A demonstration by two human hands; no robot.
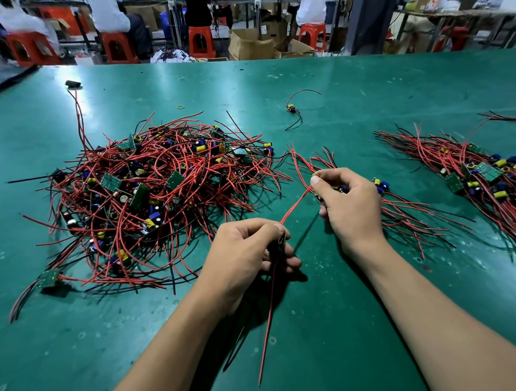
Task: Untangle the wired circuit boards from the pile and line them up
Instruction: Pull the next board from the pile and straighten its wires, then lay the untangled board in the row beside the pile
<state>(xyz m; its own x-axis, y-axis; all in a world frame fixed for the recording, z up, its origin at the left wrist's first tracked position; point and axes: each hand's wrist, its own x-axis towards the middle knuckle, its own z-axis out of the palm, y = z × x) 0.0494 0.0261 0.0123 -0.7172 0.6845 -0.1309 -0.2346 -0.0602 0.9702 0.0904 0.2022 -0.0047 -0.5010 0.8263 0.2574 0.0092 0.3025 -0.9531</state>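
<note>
Holding one small board [279, 243] in our curled left hand [249, 246], we pinch its red wire [295, 206] with our right hand [348, 199]. We should pull slowly so nothing snags. The pile [155, 186] sits left, and the neat row [485, 179] lies right.

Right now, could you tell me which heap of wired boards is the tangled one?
The large pile at left: its wires cross every way, whereas the right-edge bundle lies with wires running parallel.

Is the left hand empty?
No, the left hand grips a red wire that stretches to the right hand.
</note>
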